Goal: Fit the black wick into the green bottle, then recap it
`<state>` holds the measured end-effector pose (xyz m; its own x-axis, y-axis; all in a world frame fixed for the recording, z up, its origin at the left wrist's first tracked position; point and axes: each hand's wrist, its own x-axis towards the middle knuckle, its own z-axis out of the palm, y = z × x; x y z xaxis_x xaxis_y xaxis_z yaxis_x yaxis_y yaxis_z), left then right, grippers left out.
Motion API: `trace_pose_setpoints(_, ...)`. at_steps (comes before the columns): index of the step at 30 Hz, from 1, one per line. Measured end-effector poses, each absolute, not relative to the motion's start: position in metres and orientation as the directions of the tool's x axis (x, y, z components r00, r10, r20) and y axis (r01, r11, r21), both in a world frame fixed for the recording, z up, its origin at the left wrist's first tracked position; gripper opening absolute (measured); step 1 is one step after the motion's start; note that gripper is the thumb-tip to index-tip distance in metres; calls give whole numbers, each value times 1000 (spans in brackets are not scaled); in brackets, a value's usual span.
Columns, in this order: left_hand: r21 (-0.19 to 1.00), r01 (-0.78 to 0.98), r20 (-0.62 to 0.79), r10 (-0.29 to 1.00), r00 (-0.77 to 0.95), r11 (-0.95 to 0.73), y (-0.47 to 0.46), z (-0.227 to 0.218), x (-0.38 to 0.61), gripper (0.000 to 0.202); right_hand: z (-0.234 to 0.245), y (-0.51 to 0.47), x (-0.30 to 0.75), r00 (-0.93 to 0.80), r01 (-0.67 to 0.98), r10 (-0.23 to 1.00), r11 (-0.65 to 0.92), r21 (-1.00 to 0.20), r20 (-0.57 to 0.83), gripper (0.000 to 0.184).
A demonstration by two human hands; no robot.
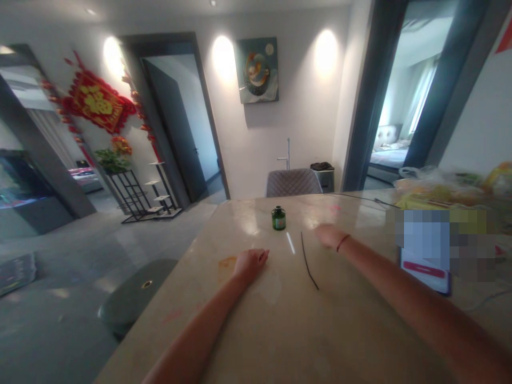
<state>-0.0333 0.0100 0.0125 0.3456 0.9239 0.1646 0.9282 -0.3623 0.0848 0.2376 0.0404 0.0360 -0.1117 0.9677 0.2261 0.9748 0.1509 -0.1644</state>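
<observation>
My left hand (250, 263) rests on the beige marble table (280, 320) with its fingers curled together, nothing visible in it. My right hand (327, 234) lies further out on the table with a red string around the wrist; its fingers are bent under and hidden. A small green bottle (279, 218) with a dark cap stands upright just beyond and between both hands. A thin black stick or wire (309, 261) lies on the table between my arms, close to the right wrist.
Plastic bags and packets (444, 189) are piled at the table's right side, near a blurred-out item and a white card (426, 269). A grey chair (293, 182) stands at the far end. A round grey stool (136, 296) sits left of the table.
</observation>
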Motion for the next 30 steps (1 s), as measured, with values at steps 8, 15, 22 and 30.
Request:
trace_pose_setpoints(8,77,921,179,914,364,-381,9,11,-35,45,93,111,190,-339,702,902,432,-567,267,32)
trace_pose_setpoints(15,60,921,181,912,368,-384,4,11,-37,46,71,144,144,108,768,870,234,-596,480,39)
trace_pose_setpoints(22,83,924,175,918,356,-374,6,8,-40,46,50,141,128,7,799,915,237,-552,404,40)
trace_pose_setpoints(30,299,879,342,902,265,-372,7,4,-26,23,43,95,138,-297,620,800,576,-532,521,46)
